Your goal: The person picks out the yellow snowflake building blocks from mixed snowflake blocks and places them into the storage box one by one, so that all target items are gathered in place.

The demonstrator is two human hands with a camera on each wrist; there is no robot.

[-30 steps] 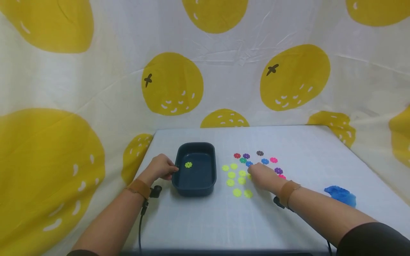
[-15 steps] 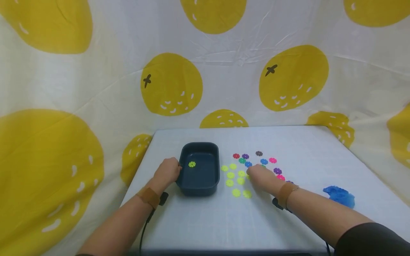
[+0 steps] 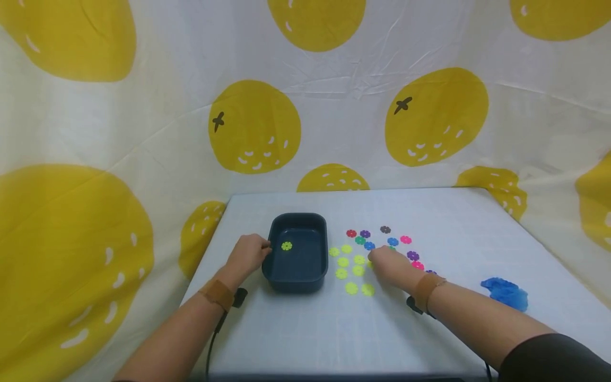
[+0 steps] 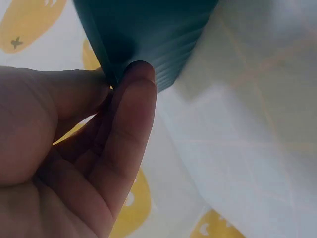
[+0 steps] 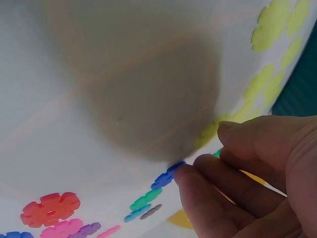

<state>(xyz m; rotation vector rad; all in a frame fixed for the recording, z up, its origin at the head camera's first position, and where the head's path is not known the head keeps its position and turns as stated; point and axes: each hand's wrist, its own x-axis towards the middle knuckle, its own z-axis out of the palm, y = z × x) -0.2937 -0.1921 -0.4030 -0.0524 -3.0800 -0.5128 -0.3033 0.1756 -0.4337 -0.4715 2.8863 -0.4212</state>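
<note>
A dark blue-green plastic tub (image 3: 286, 284) stands on the left of the table with one yellow flower-shaped disc (image 3: 286, 246) lying in it. My left hand (image 3: 248, 253) pinches the tub's left rim between thumb and fingers; the left wrist view shows the tub's wall (image 4: 153, 34) there. Among loose flower discs, my right hand (image 3: 392, 267) is low over the table. In the right wrist view, one fingertip touches a dark blue disc (image 5: 166, 176), while the thumb stands apart from the fingers. Some discs lie hidden under this hand in the head view.
Several yellow discs (image 3: 358, 270) lie between tub and right hand. Red (image 3: 351, 233), purple (image 3: 365, 234), green, blue, pink (image 3: 406, 240) and brown (image 3: 385, 229) discs spread behind and beside that hand. A crumpled blue plastic piece (image 3: 505, 293) lies at the right. A fruit-print curtain hangs behind.
The tub has shifted a little right, with the disc inside it. My left hand has moved right with it and changed its finger position on the rim. The right hand has hardly moved.
</note>
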